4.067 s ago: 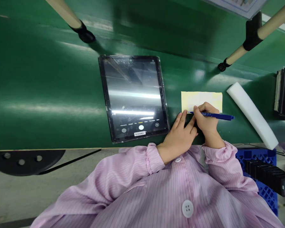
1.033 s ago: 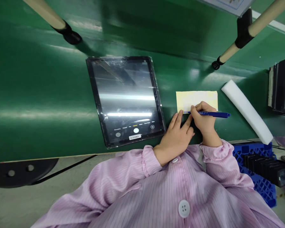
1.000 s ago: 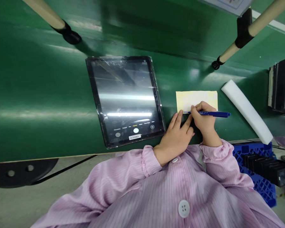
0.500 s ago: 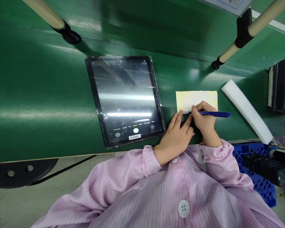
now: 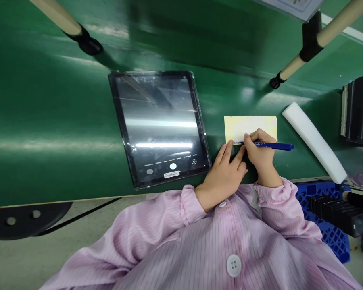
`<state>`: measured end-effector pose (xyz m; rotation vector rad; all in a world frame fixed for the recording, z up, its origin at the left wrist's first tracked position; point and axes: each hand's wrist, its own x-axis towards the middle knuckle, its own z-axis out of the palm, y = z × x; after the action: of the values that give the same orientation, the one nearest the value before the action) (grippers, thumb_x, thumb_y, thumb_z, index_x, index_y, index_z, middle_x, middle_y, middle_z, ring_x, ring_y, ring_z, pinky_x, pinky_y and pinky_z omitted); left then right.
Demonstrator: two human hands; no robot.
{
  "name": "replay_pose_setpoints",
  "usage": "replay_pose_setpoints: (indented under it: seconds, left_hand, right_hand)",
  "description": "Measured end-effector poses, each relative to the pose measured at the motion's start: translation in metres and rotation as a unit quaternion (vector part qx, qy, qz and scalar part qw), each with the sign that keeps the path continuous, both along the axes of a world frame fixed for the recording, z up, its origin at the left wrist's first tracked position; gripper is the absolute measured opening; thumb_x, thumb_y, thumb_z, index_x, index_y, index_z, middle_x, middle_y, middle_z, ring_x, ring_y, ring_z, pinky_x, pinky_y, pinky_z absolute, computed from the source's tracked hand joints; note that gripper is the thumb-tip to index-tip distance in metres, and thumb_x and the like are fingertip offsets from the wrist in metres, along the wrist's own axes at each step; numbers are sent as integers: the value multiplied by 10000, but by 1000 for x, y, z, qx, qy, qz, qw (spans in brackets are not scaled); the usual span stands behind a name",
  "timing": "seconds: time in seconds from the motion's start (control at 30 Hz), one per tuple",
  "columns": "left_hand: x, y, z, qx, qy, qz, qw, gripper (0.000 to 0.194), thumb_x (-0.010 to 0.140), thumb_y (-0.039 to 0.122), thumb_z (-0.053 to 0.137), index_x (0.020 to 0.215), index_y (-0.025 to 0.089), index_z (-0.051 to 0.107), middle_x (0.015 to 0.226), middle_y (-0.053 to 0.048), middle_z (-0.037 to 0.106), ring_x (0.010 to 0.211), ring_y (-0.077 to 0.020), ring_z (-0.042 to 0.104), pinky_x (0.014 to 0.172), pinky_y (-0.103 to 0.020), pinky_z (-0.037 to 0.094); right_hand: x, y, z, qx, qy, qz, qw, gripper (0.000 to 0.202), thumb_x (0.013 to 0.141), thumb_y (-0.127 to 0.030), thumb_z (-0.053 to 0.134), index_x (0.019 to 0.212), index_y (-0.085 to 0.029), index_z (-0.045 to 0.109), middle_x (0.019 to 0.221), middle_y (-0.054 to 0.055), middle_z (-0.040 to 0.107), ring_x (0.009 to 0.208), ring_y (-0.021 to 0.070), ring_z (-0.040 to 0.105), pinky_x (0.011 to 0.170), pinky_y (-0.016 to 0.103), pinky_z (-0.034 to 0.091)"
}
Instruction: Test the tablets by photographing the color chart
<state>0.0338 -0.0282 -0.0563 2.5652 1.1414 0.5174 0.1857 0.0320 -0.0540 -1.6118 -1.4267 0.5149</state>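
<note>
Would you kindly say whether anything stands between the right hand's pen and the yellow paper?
Nothing visible does: the right hand holds the blue pen with its tip at the near edge of the yellow paper.

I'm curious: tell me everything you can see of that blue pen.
The pen is slim, dark blue and plastic-looking, with faint pale print. The right hand grips it, back end jutting right. Its tip points left, beside small blue marks at the near edge of the paper; whether it touches is unclear.

White glare bands cross the tablet (image 5: 161,133); lower right seems blurred.
</note>
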Motion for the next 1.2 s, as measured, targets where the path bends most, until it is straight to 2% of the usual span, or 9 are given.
replay_pose_setpoints:
  seconds: [0.13,0.23,0.63,0.87,1.2]
  left_hand:
    - [0,0,1,13,3,2,1000,225,1047,268,607,1026,119,774,1591,-169,591,1574,-477,393,1275,-672,418]
    - [0,0,1,22,1,1,1000,224,1045,274,615,1016,117,772,1586,-172,595,1558,-483,417,1263,-674,436]
    - [-1,0,2,-2,-5,-6,1000,228,1053,253,601,1041,105,775,1610,-191,562,1588,-475,364,1284,-688,392]
    - [-1,1,2,15,-10,-1,1000,241,1051,263,602,1008,98,773,1579,-183,597,1548,-503,420,1249,-699,434]
    - [0,0,0,21,-8,0,1000,208,1037,260,629,1013,115,777,1582,-186,595,1569,-470,411,1259,-688,428]
  right_hand:
    - [1,0,0,9,1,-19,1000,356,827,-313,654,560,-251,426,512,-46,521,498,124,475,531,285,411]
    - [2,-1,0,9,2,-7,1000,342,821,-309,661,559,-250,451,520,-42,548,493,124,488,527,286,414]
    - [2,0,-2,8,-8,4,1000,351,820,-283,656,566,-251,416,524,-46,526,492,123,469,536,290,404]
    - [1,1,-1,22,-6,-2,1000,347,828,-297,654,566,-247,432,509,-58,513,476,113,461,521,275,390]
    - [2,1,-3,21,2,2,1000,351,826,-297,648,568,-248,416,512,-58,510,483,112,464,528,274,396]
